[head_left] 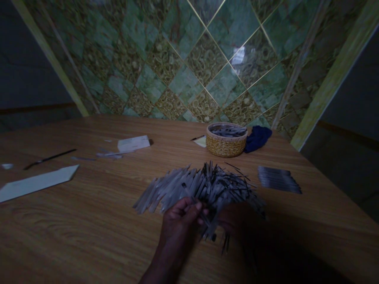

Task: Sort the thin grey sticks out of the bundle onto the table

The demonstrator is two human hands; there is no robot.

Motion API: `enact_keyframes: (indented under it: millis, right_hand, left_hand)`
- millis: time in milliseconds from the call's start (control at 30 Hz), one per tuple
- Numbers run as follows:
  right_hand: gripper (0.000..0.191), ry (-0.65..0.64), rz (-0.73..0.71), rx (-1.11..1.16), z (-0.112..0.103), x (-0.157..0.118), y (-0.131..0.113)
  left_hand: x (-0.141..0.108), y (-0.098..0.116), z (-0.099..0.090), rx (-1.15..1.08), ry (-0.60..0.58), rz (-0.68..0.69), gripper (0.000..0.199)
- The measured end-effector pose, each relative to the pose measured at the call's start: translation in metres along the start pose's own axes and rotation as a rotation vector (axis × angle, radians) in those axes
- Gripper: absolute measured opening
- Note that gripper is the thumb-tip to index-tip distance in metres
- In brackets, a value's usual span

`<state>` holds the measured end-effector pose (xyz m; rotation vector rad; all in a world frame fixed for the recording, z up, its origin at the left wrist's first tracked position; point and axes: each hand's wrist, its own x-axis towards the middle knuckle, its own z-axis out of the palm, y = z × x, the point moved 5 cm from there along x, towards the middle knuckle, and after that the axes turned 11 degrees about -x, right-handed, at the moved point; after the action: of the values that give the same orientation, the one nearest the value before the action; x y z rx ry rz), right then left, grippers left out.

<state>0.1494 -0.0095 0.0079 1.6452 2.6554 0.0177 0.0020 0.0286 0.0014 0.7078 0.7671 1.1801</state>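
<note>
My left hand is closed, with its thumb and fingers pinching a clear pen that has a dark end pointing up and away. The pen slants down to the right past the fingers. My right hand is in deep shadow near the pen's lower end; its fingers are too dark to make out. Just beyond both hands spreads a large heap of pens. On its left the clear barrels lie roughly side by side; toward the right, thin black pieces lie tangled among them.
Behind the heap stands a woven basket filled with similar pens, beside a dark blue cloth. A row of pens lies at right. Farther left are a white box, a pale strip and a thin black tool. A tiled wall rises behind.
</note>
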Motion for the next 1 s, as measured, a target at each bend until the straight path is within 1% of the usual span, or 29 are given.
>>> enact_keyframes:
  millis: [133, 200, 300, 400, 467, 533, 633, 733, 900, 1000]
  right_hand:
    - [0.014, 0.028, 0.01, 0.148, 0.002, 0.0, -0.003]
    - [0.009, 0.093, 0.069, 0.348, 0.003, -0.002, -0.002]
    - [0.006, 0.184, 0.193, 0.74, 0.007, -0.003, 0.0]
    - [0.003, 0.159, 0.265, 1.01, 0.017, -0.003, -0.002]
    - [0.0, 0.14, 0.284, 1.097, 0.02, -0.002, -0.003]
    - [0.001, 0.143, 0.277, 1.115, 0.021, -0.002, -0.004]
    - [0.002, 0.178, 0.257, 1.045, 0.019, -0.003, -0.003]
    - [0.002, 0.205, 0.284, 0.983, 0.017, -0.003, -0.002]
    - [0.004, 0.236, 0.34, 0.946, 0.017, -0.003, -0.001]
    - [0.006, 0.268, 0.361, 0.993, 0.017, -0.002, 0.0]
  left_hand:
    - [-0.003, 0.008, 0.0, -0.062, 0.037, 0.053, 0.019]
    - [-0.005, 0.012, 0.002, -0.094, 0.035, 0.064, 0.018]
    - [-0.008, 0.015, 0.005, -0.132, 0.038, 0.067, 0.018]
    - [-0.01, 0.016, 0.007, -0.15, 0.056, 0.065, 0.019]
    - [-0.011, 0.016, 0.007, -0.162, 0.057, 0.066, 0.019]
    - [-0.01, 0.017, 0.007, -0.155, 0.05, 0.073, 0.018]
    - [-0.008, 0.016, 0.007, -0.09, 0.015, 0.071, 0.017]
    - [-0.008, 0.015, 0.008, -0.051, -0.016, 0.079, 0.018]
    - [-0.009, 0.013, 0.01, -0.056, -0.021, 0.092, 0.017]
    - [-0.009, 0.013, 0.009, -0.059, -0.014, 0.087, 0.018]
